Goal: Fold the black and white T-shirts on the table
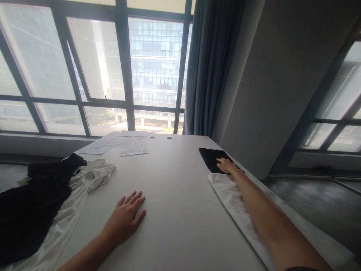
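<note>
My left hand rests palm down on the white table, fingers apart, holding nothing. Over at the right edge, my right hand lies with fingers stretched out on a flat folded black cloth. Nearer to me, a smooth white folded cloth lies along the same edge, partly hidden under my right forearm. To the left of my left hand are a crumpled white garment and a black garment heaped on it, both spreading toward the table's left edge.
Several sheets of paper overlap at the far left of the table. Two round cable holes are near the far edge. Beyond stand large windows, a blue-grey curtain and a grey pillar on the right.
</note>
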The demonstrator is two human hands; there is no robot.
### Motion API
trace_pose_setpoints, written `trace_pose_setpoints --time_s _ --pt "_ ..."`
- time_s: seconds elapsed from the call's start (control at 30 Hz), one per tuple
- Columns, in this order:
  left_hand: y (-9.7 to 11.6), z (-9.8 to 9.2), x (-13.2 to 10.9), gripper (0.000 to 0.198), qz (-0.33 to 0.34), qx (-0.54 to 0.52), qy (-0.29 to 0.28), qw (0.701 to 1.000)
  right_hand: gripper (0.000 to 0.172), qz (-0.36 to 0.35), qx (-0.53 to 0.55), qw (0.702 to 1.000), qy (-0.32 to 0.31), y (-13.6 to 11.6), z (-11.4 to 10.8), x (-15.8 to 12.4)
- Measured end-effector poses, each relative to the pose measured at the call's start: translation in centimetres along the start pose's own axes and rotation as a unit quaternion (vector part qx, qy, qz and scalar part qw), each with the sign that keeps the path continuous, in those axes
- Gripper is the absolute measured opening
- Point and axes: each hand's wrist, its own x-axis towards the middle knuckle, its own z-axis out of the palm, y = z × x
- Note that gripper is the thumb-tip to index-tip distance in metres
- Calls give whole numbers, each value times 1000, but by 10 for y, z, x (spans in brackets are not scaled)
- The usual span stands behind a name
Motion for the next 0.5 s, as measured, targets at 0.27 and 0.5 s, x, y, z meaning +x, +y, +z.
trace_pose_setpoints --time_s 0.27,0.5 --pt "2 -3 0 55 -3 8 -17 1000 69 -58 58 990 -113 -44 3 -22" --pt "4 -5 -1 55 -2 10 -17 1000 51 -155 155 973 -67 -56 -42 -73"
